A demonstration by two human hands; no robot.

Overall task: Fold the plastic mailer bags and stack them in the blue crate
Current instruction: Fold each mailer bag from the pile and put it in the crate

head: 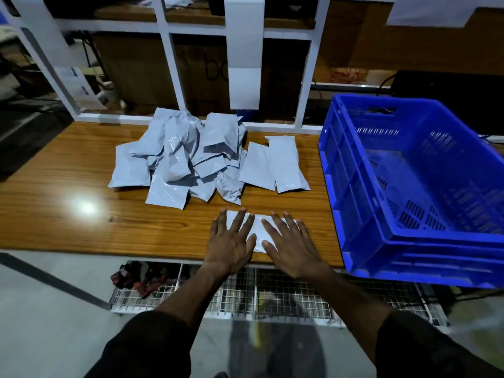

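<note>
— While your two hands lie flat, what is under them?

— One mailer bag (pixel 257 231), pale grey, lies on the wooden table (pixel 68 170) near its front edge. Your left hand (pixel 231 242) covers the left part of the bag and your right hand (pixel 290 245) covers the right part. The fingers of both are straight and spread, palms down, pressing on the plastic; nothing is gripped. Only a strip of the bag shows between your hands, and a little at its far edge past your fingertips.

— Where are the other bags?

— Farther from you, at the middle of the table, you have a loose pile of mailer bags (pixel 180 159) of the same pale colour, lying crumpled over each other. Just to the right of the pile, two flatter bags (pixel 272 165) lie side by side, touching each other.

— And the crate?

— Your blue crate (pixel 354 170) stands at the right end of the table, well to the right of your hands, and its near corner hangs over the table's front edge. I see its slotted floor and no bags on the part that is visible.

— What else is around?

— Behind the table rises a white frame (pixel 169 61), with brown cartons beyond it. Below the table's front edge is a wire mesh shelf (pixel 245 296), with some dark red thing at its left end.
</note>
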